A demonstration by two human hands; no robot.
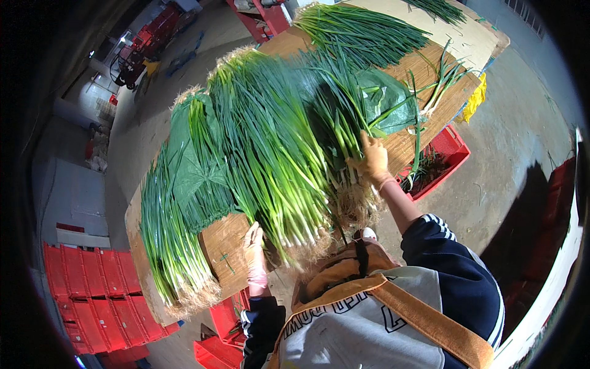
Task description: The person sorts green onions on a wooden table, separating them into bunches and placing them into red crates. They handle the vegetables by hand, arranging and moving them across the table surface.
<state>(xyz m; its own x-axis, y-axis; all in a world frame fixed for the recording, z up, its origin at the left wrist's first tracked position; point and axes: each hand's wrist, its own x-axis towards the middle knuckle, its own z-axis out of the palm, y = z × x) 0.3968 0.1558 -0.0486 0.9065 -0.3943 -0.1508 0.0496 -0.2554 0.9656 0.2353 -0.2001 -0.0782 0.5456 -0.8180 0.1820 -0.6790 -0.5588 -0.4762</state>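
Long green onions with white stems and stringy roots lie in piles on a wooden table point(226, 251). My left hand point(253, 244), in a light glove, is at the left edge of the middle onion pile point(276, 175), fingers extended; its grip is unclear. My right hand point(372, 159), in a yellowish glove, is at the stems of the right-hand onions point(343, 133), thumb and fingers around some of them. Green sheeting point(200, 157) lies between the left onion pile point(177, 244) and the middle one. More green plastic point(392, 99) is beyond my right hand.
Another onion pile point(364, 32) lies at the table's far side, with loose onions point(438, 90) near the right edge. A red crate point(449, 159) with green scraps stands below that edge. Stacked red crates point(97, 295) stand at the left, and more red crates point(221, 353) near my left arm.
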